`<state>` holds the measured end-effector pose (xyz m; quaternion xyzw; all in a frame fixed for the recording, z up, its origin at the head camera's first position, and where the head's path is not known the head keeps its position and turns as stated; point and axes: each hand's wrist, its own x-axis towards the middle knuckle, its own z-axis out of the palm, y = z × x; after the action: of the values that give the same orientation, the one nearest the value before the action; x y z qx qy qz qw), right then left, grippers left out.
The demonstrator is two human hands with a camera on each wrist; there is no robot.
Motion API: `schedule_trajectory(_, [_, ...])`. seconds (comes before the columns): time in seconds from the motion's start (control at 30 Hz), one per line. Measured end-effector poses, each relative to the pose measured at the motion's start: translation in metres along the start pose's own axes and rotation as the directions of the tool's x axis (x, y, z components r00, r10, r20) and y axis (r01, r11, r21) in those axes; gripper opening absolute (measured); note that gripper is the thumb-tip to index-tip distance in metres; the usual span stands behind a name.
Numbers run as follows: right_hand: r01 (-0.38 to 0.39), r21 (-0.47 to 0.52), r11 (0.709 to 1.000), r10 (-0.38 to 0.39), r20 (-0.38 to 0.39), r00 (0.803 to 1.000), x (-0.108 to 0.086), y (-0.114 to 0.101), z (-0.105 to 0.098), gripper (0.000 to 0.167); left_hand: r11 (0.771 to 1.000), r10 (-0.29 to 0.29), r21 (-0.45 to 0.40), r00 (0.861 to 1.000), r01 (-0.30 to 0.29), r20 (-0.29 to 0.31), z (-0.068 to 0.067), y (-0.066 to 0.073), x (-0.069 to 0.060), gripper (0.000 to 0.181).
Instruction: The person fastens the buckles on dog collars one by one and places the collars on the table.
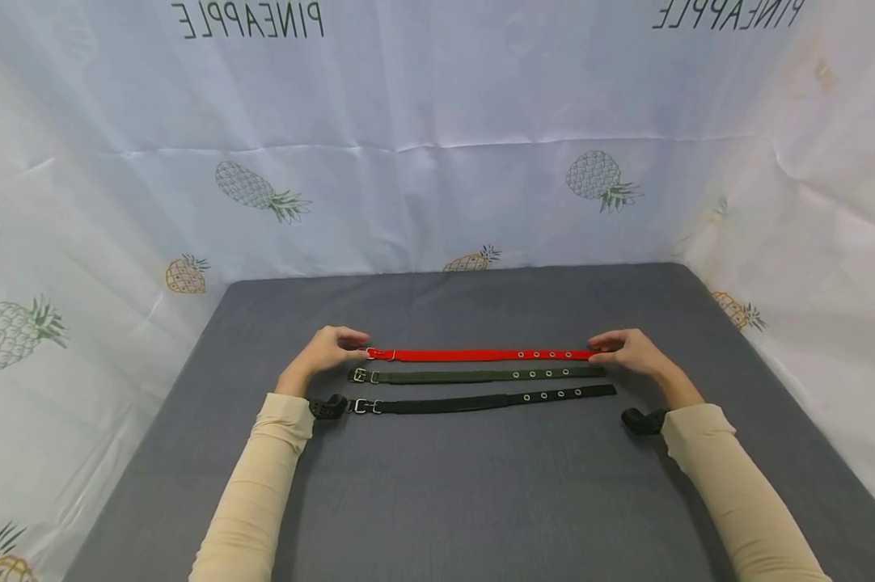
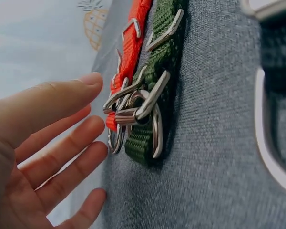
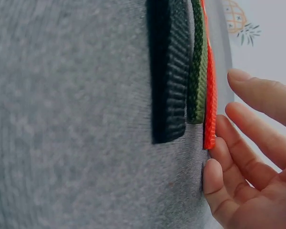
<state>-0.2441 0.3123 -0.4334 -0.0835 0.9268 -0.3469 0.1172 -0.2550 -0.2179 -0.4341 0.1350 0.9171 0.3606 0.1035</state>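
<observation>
Three buckled collars lie stretched out side by side: a red collar (image 1: 452, 356) farthest away, a dark green collar (image 1: 445, 377) in the middle, a black collar (image 1: 437, 406) nearest. My left hand (image 1: 324, 350) is at the red collar's buckle end. In the left wrist view its thumb and fingers are spread, close beside the metal buckle (image 2: 143, 109) of the green collar and the red one behind it. At the red collar's other end, past the eyelets, is my right hand (image 1: 630, 353). Its loosely bent fingers (image 3: 233, 167) are beside the red tip; contact is hard to tell.
The collars rest on a grey cloth-covered table (image 1: 452, 501). White curtains (image 1: 437, 202) printed with pineapples hang behind it and along both sides. A black wrist device (image 1: 328, 406) is on the left wrist, another (image 1: 643, 421) on the right.
</observation>
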Motion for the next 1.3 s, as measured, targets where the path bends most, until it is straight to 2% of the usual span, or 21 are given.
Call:
schedule_trajectory(0.13, [0.011, -0.022, 1.0, -0.011, 0.004, 1.0, 0.002, 0.001, 0.001, 0.046, 0.999, 0.015, 0.047, 1.0, -0.015, 0.0, 0.002, 0.003, 0.003, 0.039])
schedule_trajectory(0.4, [0.025, -0.068, 0.997, -0.025, 0.01, 1.0, 0.007, -0.002, 0.0, 0.036, 0.996, -0.011, 0.092, 1.0, 0.013, -0.021, 0.005, 0.002, 0.012, 0.034])
schedule_trajectory(0.67, [0.028, -0.096, 0.995, -0.025, 0.034, 0.999, 0.011, -0.005, 0.002, 0.027, 0.989, 0.05, 0.143, 0.998, -0.046, -0.025, 0.006, 0.0, 0.013, 0.024])
schedule_trajectory(0.77, [0.042, -0.094, 0.995, -0.038, 0.037, 0.999, 0.011, -0.006, 0.002, 0.026, 0.986, 0.053, 0.16, 0.998, -0.047, -0.035, 0.005, -0.001, 0.012, 0.022])
schedule_trajectory(0.9, [0.056, -0.098, 0.994, -0.053, 0.03, 0.998, 0.01, -0.008, 0.001, 0.025, 0.987, 0.044, 0.154, 0.998, -0.037, -0.047, 0.003, 0.0, 0.011, 0.022])
schedule_trajectory(1.17, [0.072, -0.097, 0.993, -0.071, 0.015, 0.997, 0.01, -0.01, 0.0, 0.022, 0.985, 0.074, 0.162, 0.994, -0.06, -0.079, -0.002, 0.002, 0.009, 0.02])
schedule_trajectory(1.3, [0.082, -0.094, 0.992, -0.081, 0.014, 0.997, 0.01, -0.013, -0.002, 0.023, 0.989, 0.056, 0.146, 0.993, -0.04, -0.105, -0.004, 0.004, 0.007, 0.02])
